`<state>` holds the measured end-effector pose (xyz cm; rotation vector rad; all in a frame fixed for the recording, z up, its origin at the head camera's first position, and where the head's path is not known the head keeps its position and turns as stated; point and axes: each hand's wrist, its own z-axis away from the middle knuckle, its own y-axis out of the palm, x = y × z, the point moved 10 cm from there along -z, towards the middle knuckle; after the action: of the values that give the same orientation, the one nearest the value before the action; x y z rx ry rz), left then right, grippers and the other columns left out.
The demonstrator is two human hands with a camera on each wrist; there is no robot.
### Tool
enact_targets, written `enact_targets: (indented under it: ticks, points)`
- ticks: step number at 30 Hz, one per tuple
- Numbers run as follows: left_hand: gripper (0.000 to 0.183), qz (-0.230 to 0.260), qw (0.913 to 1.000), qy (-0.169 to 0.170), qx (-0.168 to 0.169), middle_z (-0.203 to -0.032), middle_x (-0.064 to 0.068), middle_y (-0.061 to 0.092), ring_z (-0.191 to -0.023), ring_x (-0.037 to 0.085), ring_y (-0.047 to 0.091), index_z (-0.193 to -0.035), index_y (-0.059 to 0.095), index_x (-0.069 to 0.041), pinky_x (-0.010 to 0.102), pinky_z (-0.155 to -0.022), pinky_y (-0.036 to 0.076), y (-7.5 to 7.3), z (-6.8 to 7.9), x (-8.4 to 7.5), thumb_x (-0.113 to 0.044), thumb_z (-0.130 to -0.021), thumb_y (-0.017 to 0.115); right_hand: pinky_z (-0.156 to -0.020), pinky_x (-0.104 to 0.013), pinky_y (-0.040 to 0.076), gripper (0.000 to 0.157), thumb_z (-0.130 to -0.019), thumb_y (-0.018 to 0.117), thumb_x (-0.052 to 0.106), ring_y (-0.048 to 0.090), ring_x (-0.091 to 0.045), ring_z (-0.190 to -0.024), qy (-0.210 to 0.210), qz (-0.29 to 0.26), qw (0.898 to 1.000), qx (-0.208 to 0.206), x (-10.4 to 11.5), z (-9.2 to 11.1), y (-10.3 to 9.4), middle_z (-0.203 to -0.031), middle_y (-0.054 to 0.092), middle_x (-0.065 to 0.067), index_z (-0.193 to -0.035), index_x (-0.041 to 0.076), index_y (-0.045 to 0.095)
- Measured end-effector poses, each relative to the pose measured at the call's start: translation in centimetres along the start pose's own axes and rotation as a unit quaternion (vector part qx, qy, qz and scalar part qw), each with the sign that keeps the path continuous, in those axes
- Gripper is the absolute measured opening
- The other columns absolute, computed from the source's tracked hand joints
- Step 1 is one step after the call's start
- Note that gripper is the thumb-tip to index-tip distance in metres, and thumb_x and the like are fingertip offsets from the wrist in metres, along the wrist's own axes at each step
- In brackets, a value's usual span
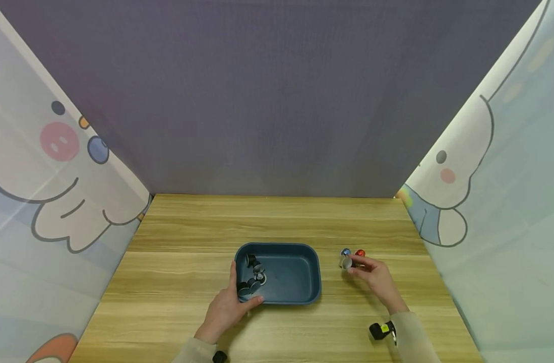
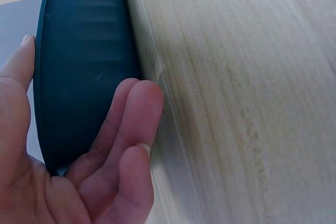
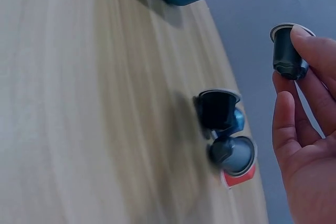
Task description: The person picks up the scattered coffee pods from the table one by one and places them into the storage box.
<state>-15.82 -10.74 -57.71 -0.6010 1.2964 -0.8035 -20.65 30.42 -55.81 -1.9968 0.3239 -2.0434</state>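
My left hand [image 1: 225, 308] grips the near-left corner of a dark blue plastic tray [image 1: 299, 301], with the thumb along the front rim and fingers against the left wall. Dark coffee capsules [image 1: 254, 285] lie bunched along the tray's left side. To the right of the tray, my right hand [image 1: 377, 281] pinches one dark coffee capsule [image 3: 286, 51] between thumb and fingers, raised off the table. Close by that hand lie several more capsules: a black one [image 3: 216, 109], a blue one [image 3: 237, 121], a grey one [image 3: 239, 156] and a red one [image 3: 240, 177].
The wood-grain table [image 1: 190, 227] carries the tray near its middle. A dark grey panel [image 1: 277, 101] stands along the back edge, and printed cartoon sheets [image 1: 54, 201] hang at both sides. Small black devices [image 1: 380, 330] sit at the wrists.
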Motion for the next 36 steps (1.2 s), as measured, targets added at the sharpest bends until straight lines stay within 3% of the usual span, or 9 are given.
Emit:
enact_targets:
  ticks: [14,23,30,36]
  points:
    - [0.129,0.008,1.0000,0.000,0.002,-0.067,0.009,0.058,-0.057,0.019,0.054,-0.160,-0.002,-0.009,0.039,-0.051,0.040,-0.2,0.0,-0.1,-0.067,-0.075,0.075,-0.080,-0.025,0.053,0.044,-0.087,0.079,0.021,0.066,-0.010,-0.097,-0.019,-0.004,1.000,0.019,3.4,-1.5,0.7,-0.123,0.065,-0.019,-0.126,0.004,0.069]
    - [0.129,0.004,1.0000,-0.006,0.005,-0.066,0.009,0.056,-0.058,0.020,0.053,-0.160,-0.003,-0.010,0.039,-0.052,0.040,-0.2,0.0,0.0,-0.068,-0.075,0.075,-0.075,-0.037,0.056,0.043,-0.089,0.078,0.019,0.067,-0.014,-0.095,-0.068,-0.016,0.996,0.046,6.1,-2.8,2.6,-0.120,0.067,-0.015,-0.127,0.003,0.068]
    - [0.129,0.005,0.9999,-0.009,0.007,-0.067,0.008,0.057,-0.058,0.019,0.053,-0.161,-0.003,-0.011,0.038,-0.052,0.040,0.1,0.0,0.1,-0.069,-0.075,0.075,-0.077,-0.040,0.056,0.044,-0.087,0.080,0.027,0.068,-0.020,-0.096,-0.059,-0.018,0.996,0.063,7.5,-3.7,4.1,-0.120,0.068,-0.012,-0.126,0.010,0.070]
    - [0.129,0.003,1.0000,-0.007,0.000,-0.070,0.011,0.059,-0.059,0.020,0.054,-0.161,-0.001,-0.011,0.038,-0.052,0.041,0.1,-0.1,0.2,-0.069,-0.074,0.075,-0.078,-0.033,0.055,0.043,-0.086,0.080,0.024,0.068,-0.023,-0.099,-0.065,-0.014,0.995,0.075,8.9,-4.7,5.7,-0.122,0.068,-0.013,-0.125,0.009,0.071]
